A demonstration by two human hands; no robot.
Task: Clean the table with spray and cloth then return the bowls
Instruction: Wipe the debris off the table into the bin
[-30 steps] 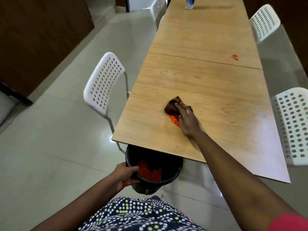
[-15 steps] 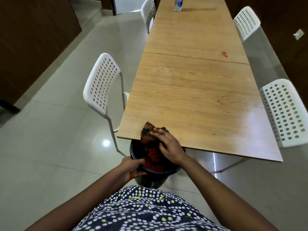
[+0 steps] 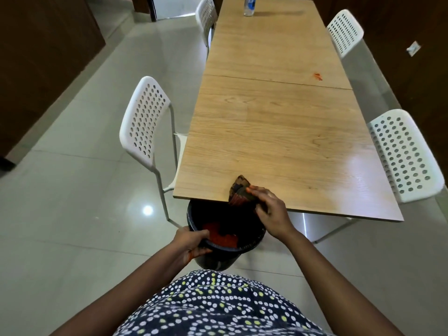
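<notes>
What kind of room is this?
Probably a dining or meeting room: a long wooden table made of two joined tops, white perforated plastic chairs along both sides, and a shiny tiled floor. It looks more like a shared space than a home kitchen.

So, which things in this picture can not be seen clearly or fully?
All in the head view:
- Bottle: top cut off by the upper edge; label too small to read.
- Black bin: far rim hidden under the table edge.
- Cloth: partly covered by the right hand.
- Red stain: too small to identify.
- Left hand: fingers hidden inside the bin rim.
</notes>
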